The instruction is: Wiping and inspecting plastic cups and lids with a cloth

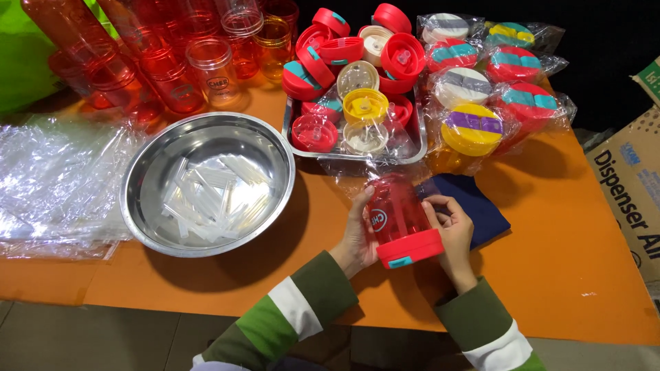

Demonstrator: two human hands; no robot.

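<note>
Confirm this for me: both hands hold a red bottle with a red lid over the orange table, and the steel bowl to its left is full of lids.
One thing is wrong. In the head view the steel bowl holds clear plastic straws, not lids; the lids sit in the metal tray. The rest stands: the left hand and right hand hold the red bottle with its red lid over the orange table.

A single head-worn camera looks steeply down and forward from close above the orange tabletop (pixel 550 275), its near edge low in frame, a cardboard box (pixel 629 192) cut off at right.
</note>
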